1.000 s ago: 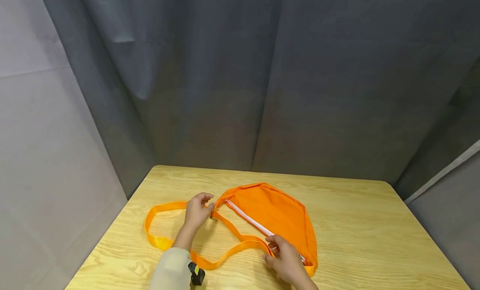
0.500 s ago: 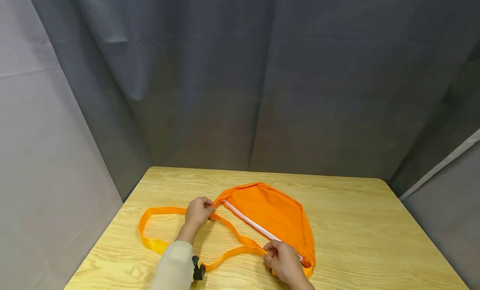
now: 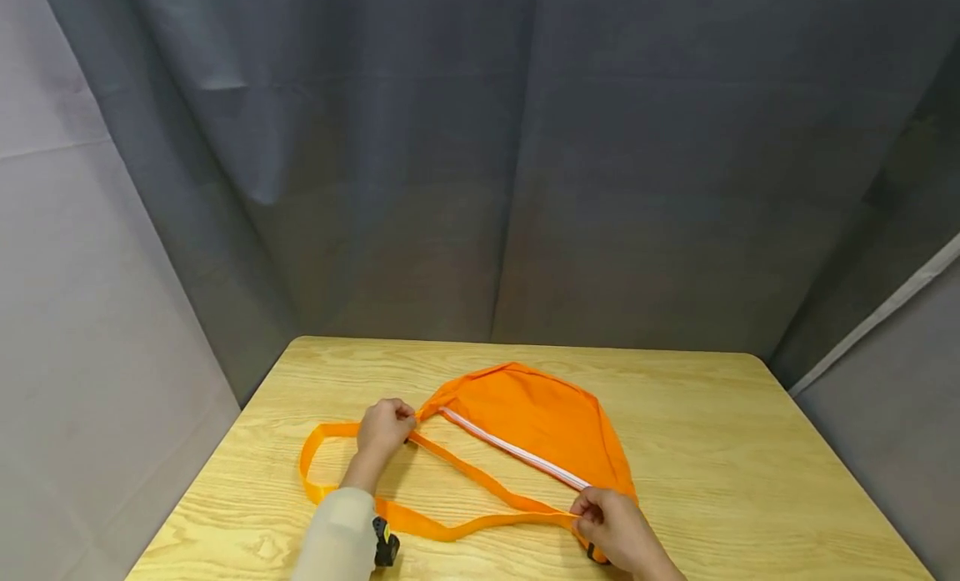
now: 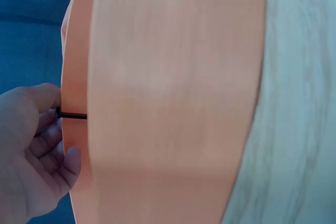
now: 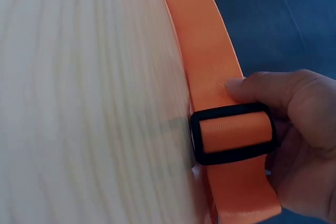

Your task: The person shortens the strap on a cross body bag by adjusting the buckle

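Note:
An orange half-round bag (image 3: 532, 418) with a white zipper (image 3: 517, 449) lies flat on the wooden table. At its left corner my left hand (image 3: 385, 428) pinches the orange strap (image 3: 480, 481). A thin black piece (image 4: 73, 115) crosses the strap by those fingers in the left wrist view. Over the bag's lower right corner, my right hand (image 3: 618, 527) grips the strap between thumb and fingers. Just below that thumb, a black strap slider (image 5: 233, 111) shows in the right wrist view. Between both hands the strap runs nearly straight, with a second length bowed in front.
A loose strap loop (image 3: 307, 456) lies to the left, partly behind my left forearm. The table (image 3: 750, 481) extends to the right of the bag. Dark grey curtain (image 3: 375, 189) hangs behind it, with pale panels at both sides.
My right hand has moved right, drawing the strap straighter, and the black slider now shows beneath it. My left fingers, spread a second ago, have closed on the strap.

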The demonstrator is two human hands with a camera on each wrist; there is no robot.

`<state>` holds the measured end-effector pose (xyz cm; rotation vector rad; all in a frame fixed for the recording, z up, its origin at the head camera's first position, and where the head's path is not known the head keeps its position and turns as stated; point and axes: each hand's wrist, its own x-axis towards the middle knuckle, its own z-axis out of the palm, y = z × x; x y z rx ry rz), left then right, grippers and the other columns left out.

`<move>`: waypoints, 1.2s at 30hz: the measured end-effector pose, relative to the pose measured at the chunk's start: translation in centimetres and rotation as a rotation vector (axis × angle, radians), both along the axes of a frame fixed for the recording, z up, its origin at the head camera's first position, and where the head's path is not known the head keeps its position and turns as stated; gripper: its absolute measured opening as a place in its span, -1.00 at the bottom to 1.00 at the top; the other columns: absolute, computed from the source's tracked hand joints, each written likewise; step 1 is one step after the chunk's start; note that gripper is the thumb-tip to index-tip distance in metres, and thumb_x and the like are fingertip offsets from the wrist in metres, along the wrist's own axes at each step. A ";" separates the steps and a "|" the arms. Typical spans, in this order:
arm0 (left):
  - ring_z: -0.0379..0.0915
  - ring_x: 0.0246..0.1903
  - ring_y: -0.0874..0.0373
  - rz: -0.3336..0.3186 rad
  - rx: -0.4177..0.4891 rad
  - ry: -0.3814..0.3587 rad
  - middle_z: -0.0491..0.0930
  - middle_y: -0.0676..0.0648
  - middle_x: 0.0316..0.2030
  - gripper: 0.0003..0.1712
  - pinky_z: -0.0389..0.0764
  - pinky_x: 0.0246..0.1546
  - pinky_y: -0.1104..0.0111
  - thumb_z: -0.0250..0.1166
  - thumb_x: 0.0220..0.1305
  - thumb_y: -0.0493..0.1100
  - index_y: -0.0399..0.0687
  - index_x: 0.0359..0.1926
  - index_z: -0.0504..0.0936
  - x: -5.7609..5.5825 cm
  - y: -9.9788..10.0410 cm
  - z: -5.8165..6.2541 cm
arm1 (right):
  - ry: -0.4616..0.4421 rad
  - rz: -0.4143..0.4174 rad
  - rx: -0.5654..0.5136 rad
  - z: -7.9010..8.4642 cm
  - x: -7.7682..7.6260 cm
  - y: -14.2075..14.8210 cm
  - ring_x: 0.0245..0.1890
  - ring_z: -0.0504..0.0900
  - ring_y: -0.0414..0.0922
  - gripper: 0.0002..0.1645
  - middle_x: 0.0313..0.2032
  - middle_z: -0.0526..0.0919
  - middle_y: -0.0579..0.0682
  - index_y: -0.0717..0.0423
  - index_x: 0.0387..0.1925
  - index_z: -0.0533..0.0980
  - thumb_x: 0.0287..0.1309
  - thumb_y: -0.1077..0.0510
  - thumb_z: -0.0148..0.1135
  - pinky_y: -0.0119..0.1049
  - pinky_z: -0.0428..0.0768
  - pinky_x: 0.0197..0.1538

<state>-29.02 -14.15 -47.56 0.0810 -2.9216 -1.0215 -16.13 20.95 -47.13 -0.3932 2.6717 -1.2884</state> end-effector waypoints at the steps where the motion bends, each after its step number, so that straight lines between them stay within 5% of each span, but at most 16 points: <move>1: 0.41 -0.55 0.21 -0.001 -0.004 -0.002 0.55 0.09 -0.49 -0.94 0.43 -0.58 0.36 0.31 0.13 -0.16 -0.04 -0.39 0.64 0.0 -0.1 0.0 | 0.014 0.002 0.007 0.0 0.1 0.5 -0.62 0.34 -0.29 -0.87 -0.60 0.42 -0.16 0.12 -0.47 0.50 0.01 0.37 0.27 -0.40 0.38 -0.58; 7: 0.40 -0.56 0.20 -0.015 -0.037 0.011 0.55 0.09 -0.51 -0.96 0.41 -0.57 0.34 0.31 0.13 -0.17 -0.02 -0.41 0.64 0.2 -1.0 0.4 | 0.084 -0.103 0.135 0.1 0.3 3.1 -0.61 0.32 -0.29 -0.81 -0.60 0.43 -0.20 0.05 -0.50 0.52 -0.04 0.36 0.34 -0.41 0.35 -0.53; 13: 0.38 -0.61 0.20 -0.002 -0.077 0.016 0.53 0.10 -0.57 -0.94 0.39 -0.62 0.35 0.31 0.12 -0.16 0.00 -0.45 0.63 0.3 -1.6 0.5 | 0.044 -0.227 0.189 0.7 0.5 3.7 -0.60 0.32 -0.22 -0.80 -0.59 0.43 -0.18 0.04 -0.50 0.54 -0.09 0.36 0.38 -0.39 0.33 -0.52; 22: 0.37 -0.61 0.18 -0.009 -0.109 0.029 0.50 0.10 -0.62 -0.96 0.37 -0.62 0.32 0.29 0.08 -0.18 0.01 -0.48 0.61 0.6 -1.8 1.1 | 0.115 -0.009 0.105 0.9 0.6 0.8 -0.51 0.37 -0.32 -0.78 -0.48 0.50 -0.20 0.10 -0.33 0.57 -0.10 0.27 0.41 -0.39 0.43 -0.43; 29: 0.39 -0.55 0.17 -0.009 -0.142 0.054 0.52 0.10 -0.56 -0.92 0.40 -0.58 0.32 0.36 0.06 -0.11 0.01 -0.40 0.64 0.6 -1.8 0.8 | 0.163 -0.004 0.159 0.1 0.4 -0.1 -0.52 0.35 -0.33 -0.76 -0.50 0.44 -0.26 0.03 -0.33 0.57 -0.11 0.21 0.44 -0.40 0.39 -0.45; 36: 0.36 -0.44 0.06 -0.027 -0.197 0.094 0.47 0.12 -0.58 -0.91 0.33 -0.32 0.14 0.36 0.05 -0.07 0.04 -0.44 0.66 0.7 -2.0 0.6 | 0.167 -0.032 0.169 0.0 0.4 1.1 -0.56 0.34 -0.36 -0.84 -0.55 0.46 -0.29 -0.02 -0.48 0.56 -0.10 0.23 0.42 -0.40 0.37 -0.49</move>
